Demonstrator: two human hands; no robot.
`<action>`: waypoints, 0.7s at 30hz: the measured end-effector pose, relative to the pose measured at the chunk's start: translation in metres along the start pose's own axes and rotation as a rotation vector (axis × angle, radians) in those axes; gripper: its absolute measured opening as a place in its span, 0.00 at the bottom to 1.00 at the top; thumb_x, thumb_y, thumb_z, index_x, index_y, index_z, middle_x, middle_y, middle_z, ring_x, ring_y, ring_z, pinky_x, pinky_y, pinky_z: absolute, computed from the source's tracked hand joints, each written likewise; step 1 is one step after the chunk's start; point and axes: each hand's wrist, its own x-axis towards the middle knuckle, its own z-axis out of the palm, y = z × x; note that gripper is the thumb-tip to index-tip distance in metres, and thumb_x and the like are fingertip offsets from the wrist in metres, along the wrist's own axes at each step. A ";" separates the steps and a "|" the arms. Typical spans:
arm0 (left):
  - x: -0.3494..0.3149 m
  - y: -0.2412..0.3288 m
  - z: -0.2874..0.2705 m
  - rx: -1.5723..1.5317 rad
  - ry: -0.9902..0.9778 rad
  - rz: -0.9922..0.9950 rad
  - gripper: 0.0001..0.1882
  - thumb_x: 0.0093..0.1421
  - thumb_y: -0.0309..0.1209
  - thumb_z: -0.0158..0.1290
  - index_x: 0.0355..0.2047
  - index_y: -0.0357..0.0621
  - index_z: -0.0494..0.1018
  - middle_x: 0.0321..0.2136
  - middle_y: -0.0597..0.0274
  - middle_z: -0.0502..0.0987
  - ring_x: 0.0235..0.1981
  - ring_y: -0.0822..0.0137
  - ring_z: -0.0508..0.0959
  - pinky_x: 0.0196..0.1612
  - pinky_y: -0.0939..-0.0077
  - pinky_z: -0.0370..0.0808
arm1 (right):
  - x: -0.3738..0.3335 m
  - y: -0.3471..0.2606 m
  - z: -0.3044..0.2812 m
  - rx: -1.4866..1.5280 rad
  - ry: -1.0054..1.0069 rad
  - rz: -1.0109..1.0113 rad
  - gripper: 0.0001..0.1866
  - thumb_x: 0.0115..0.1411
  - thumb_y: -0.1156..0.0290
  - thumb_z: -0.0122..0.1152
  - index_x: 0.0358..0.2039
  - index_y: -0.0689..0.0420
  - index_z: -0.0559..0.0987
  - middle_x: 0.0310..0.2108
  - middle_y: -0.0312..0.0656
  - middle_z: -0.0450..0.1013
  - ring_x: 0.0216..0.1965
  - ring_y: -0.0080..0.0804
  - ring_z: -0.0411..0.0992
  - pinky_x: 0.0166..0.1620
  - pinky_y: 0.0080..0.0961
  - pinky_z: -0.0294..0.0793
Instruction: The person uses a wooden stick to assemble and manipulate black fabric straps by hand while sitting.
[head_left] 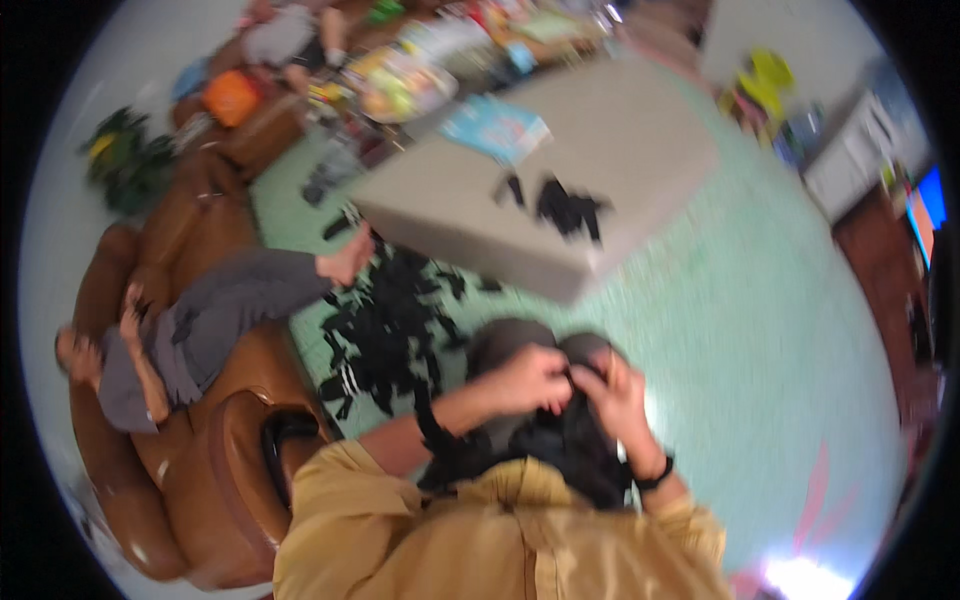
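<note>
Fingers of the left hand (530, 378) and right hand (615, 392) are curled shut, pinching a bundle of black cloth pieces (560, 440) in the lap, just this side of the grey table (560, 170); few pieces lie on that table, while a large black heap (385, 325) beside it remains, so most seems undone

Black cloth piece (560, 440): dark, crumpled, bunched in the lap against the knees. Left hand (530, 380) and right hand (615, 395) both grip its upper edge, fingers curled in (picture blurred, fabric detail unclear)
</note>
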 end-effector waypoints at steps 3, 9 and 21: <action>0.006 0.015 -0.015 -0.166 -0.131 -0.029 0.06 0.51 0.20 0.46 0.27 0.31 0.73 0.22 0.60 0.76 0.24 0.74 0.76 0.26 0.83 0.71 | 0.011 -0.013 -0.004 0.584 -0.074 0.335 0.09 0.51 0.74 0.63 0.27 0.66 0.73 0.20 0.40 0.71 0.23 0.21 0.67 0.28 0.21 0.67; 0.011 0.013 -0.003 -0.199 -0.215 -0.154 0.08 0.52 0.16 0.43 0.32 0.32 0.69 0.28 0.60 0.75 0.28 0.73 0.76 0.30 0.82 0.72 | 0.004 0.024 -0.012 0.499 -0.048 0.297 0.06 0.53 0.78 0.61 0.28 0.64 0.72 0.20 0.33 0.69 0.23 0.16 0.66 0.27 0.17 0.66; 0.002 0.003 0.023 -0.050 0.264 0.105 0.05 0.55 0.19 0.49 0.33 0.37 0.66 0.26 0.61 0.72 0.23 0.76 0.75 0.26 0.85 0.69 | 0.002 0.028 -0.007 0.639 0.135 0.410 0.18 0.51 0.69 0.66 0.21 0.55 0.63 0.15 0.28 0.59 0.14 0.12 0.55 0.15 0.14 0.52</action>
